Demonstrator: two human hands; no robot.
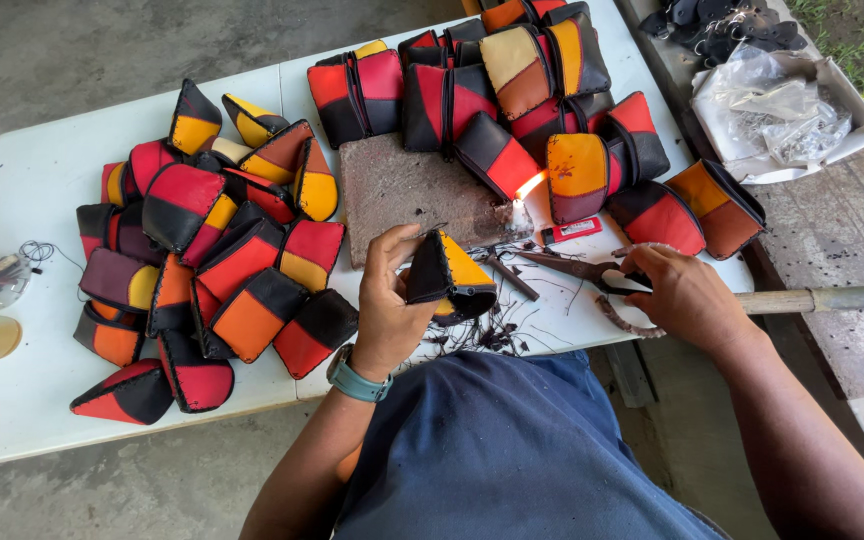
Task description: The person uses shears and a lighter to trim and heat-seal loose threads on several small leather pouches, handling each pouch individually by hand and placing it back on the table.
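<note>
White plastic is what everything rests on: the folding table (32, 180) spreads out beyond your grip, smooth and hard, and it carries two heaps of stitched pouches, one pile (202, 260) out past your left hand (392, 300) and another pile (542, 110) up beyond both hands. They look like soft leather or leather-like patchwork in red, orange, yellow and black, wedge-shaped with dark stitched seams. Just above your left hand lies a rough reddish-brown brick (412, 190), gritty and heavy-looking, with a small lit candle (524, 205) burning at its near corner, so keep the soft material clear of that flame. Your left hand is closed around one black-and-yellow pouch (447, 275), fingers behind it and thumb on the near face, holding it upright above the table edge; it should be light and pliable, squashing a little under pressure, so I'd judge the stiffer stitched seam the best place to pinch. Your right hand (687, 295) is wrapped around the handles of dark metal scissors (577, 268), blades pointing back toward the pouch. Between your hands lie a red lighter (572, 231) and fine dark thread trimmings (492, 335), wispy and loose.
</note>
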